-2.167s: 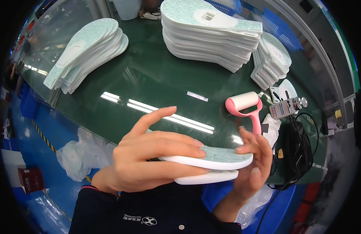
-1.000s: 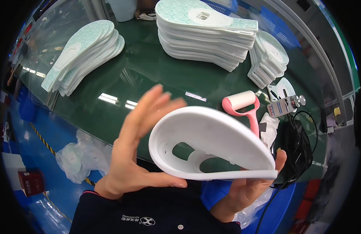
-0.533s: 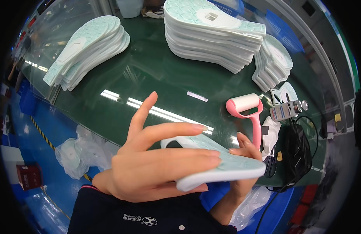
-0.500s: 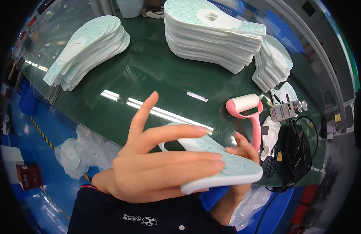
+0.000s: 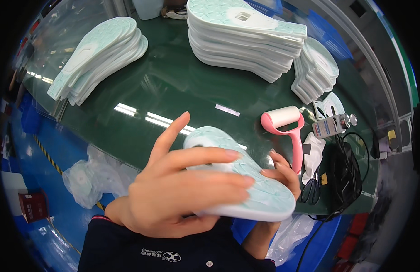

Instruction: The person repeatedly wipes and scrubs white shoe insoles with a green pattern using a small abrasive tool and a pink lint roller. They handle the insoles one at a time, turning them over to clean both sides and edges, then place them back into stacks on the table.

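Note:
A pale mint and white moulded panel, wide and rounded at one end with a quilted-looking pattern on top, is held tilted above the table's near edge. My right hand grips its right side, fingers curled over the edge. Over the panel's near-left part reaches my left hand, fingers stretched out and apart, one pointing up and away. Its lower fingers are smeared by motion, and they hide the middle of the panel. To the right of the panel lies a pink-handled roller with a white cylinder.
Similar panels are stacked at the far left, back middle and back right of the dark green table. On the right are a clear bottle, scissors and a black bag. Plastic wrap lies at lower left.
The panel has tipped so more of its patterned face shows, and its rounded end has moved slightly left. The left fingers have shifted a little left across it. The right hand keeps its grip.

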A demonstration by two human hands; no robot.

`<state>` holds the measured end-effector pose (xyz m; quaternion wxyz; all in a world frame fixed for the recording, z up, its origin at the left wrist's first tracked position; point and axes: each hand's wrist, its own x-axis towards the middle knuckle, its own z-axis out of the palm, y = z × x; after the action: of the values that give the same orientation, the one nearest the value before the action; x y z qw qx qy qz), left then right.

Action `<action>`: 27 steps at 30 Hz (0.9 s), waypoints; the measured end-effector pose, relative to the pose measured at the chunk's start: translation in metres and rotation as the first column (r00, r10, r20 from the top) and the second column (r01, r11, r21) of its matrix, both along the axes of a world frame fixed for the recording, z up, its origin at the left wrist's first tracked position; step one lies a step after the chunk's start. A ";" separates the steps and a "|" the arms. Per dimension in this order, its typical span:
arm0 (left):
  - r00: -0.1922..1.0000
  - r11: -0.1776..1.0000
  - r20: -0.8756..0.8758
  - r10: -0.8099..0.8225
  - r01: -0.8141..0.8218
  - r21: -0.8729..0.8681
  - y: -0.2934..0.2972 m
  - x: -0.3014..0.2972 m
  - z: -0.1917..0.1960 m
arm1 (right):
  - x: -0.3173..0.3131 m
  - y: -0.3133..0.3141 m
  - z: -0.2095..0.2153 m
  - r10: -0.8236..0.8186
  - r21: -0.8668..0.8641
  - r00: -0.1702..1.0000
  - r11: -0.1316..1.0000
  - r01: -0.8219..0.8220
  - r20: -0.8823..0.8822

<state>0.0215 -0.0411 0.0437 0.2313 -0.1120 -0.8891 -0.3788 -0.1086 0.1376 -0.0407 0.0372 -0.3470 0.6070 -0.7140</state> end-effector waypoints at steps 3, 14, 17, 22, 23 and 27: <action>0.939 0.942 -0.162 0.305 -0.272 0.197 0.012 -0.004 -0.016 | -0.003 -0.003 0.014 -0.056 -0.150 0.992 0.988 0.039 -0.114; 0.940 0.950 -0.187 0.285 -0.303 -0.078 0.019 -0.018 -0.016 | -0.002 0.001 0.040 -0.186 0.007 0.880 0.978 0.210 -0.436; 0.901 0.930 -0.268 0.341 -0.283 0.234 0.013 -0.018 -0.031 | 0.006 0.000 0.026 -0.234 -0.109 0.965 0.963 0.247 0.119; 0.929 0.729 -0.234 0.287 -0.053 0.682 0.018 -0.017 -0.050 | 0.022 0.001 0.021 0.121 -0.106 0.884 0.991 -0.081 0.451; 0.939 0.682 -0.212 0.271 -0.032 0.731 0.020 -0.015 -0.051 | 0.024 0.001 0.024 0.114 -0.152 0.879 0.987 -0.048 0.462; 0.973 0.772 -0.062 0.222 -0.136 0.620 0.020 -0.005 -0.056 | 0.023 0.005 0.033 0.012 -0.220 0.918 0.972 0.082 0.395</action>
<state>0.0160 -0.0214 -0.0122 0.3481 0.0294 -0.7078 -0.6140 -0.0856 0.1423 -0.0080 0.1048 -0.1872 0.5054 -0.8358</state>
